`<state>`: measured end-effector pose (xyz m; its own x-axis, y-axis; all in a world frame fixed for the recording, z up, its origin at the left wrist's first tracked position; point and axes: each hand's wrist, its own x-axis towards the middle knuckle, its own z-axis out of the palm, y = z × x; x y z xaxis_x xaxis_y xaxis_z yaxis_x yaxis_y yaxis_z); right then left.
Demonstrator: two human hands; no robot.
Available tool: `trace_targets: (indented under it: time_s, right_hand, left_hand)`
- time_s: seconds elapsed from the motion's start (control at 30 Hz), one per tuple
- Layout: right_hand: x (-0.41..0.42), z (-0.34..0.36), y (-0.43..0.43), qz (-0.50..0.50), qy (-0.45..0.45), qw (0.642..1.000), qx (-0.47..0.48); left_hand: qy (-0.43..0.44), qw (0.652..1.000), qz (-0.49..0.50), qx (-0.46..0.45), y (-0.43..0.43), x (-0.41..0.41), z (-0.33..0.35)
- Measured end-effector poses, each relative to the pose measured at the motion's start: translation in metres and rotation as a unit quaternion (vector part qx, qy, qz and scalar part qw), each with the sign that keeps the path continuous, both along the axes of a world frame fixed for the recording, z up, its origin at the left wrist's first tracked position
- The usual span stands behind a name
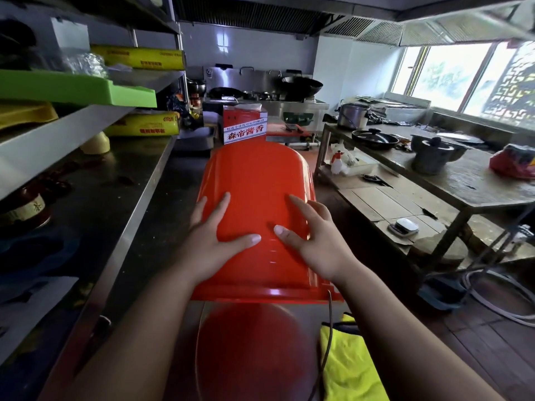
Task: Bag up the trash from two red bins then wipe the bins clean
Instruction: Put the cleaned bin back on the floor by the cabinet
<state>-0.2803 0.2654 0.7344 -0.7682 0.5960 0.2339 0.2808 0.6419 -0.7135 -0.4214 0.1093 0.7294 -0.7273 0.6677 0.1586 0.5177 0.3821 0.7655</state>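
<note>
A red bin (254, 175) is held up on its side in front of me, its bottom pointing away and its rim toward me. My left hand (215, 235) lies on its upper wall with fingers spread. My right hand (309, 235) lies beside it on the same wall, fingers straight. Below the rim a round red shape (249, 348), blurred, sits on a steel surface; I cannot tell whether it is the second bin. A yellow cloth (347, 363) lies to the right of it. A thin wire handle (328, 328) hangs from the bin's rim.
A steel counter (121, 204) and shelves with yellow boxes and a green tray run along the left. A red-and-white carton (244, 125) stands behind the bin. A worktable (451, 175) with pots and pans is on the right, hoses on the floor beyond.
</note>
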Motion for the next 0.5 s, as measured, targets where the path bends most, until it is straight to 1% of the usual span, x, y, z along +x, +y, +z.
trace_targets:
  time_s: [0.07,0.13,0.17,0.2,0.27,0.33,0.4,0.5]
  right_hand:
    - [0.009,0.002,-0.003,0.087,-0.005,0.996,0.035]
    - [0.019,0.001,-0.005,0.156,-0.052,0.983,0.077]
    - [0.021,-0.001,-0.004,0.169,-0.075,0.977,0.105]
    - [0.023,-0.004,-0.001,0.168,-0.089,0.972,0.137]
    - [0.021,-0.011,0.003,0.138,-0.080,0.970,0.183]
    - [0.017,-0.016,0.006,0.101,-0.051,0.975,0.193]
    - [0.013,-0.022,0.008,0.068,-0.051,0.975,0.203]
    - [0.005,-0.026,0.010,0.019,-0.045,0.978,0.202]
  left_hand:
    - [-0.006,1.000,0.016,-0.016,0.010,-0.008,0.004]
    - [-0.014,0.999,0.028,-0.012,0.018,-0.018,0.007]
    - [-0.021,0.999,0.029,-0.002,0.021,-0.023,0.007]
    - [-0.028,0.999,0.026,0.014,0.023,-0.026,0.008]
    - [-0.027,0.999,0.013,0.039,0.023,-0.029,0.009]
    - [0.015,0.999,0.008,0.045,0.021,-0.025,0.010]
    - [0.052,0.997,0.004,0.064,0.016,-0.019,0.010]
    - [0.080,0.991,0.003,0.105,0.008,-0.012,0.001]
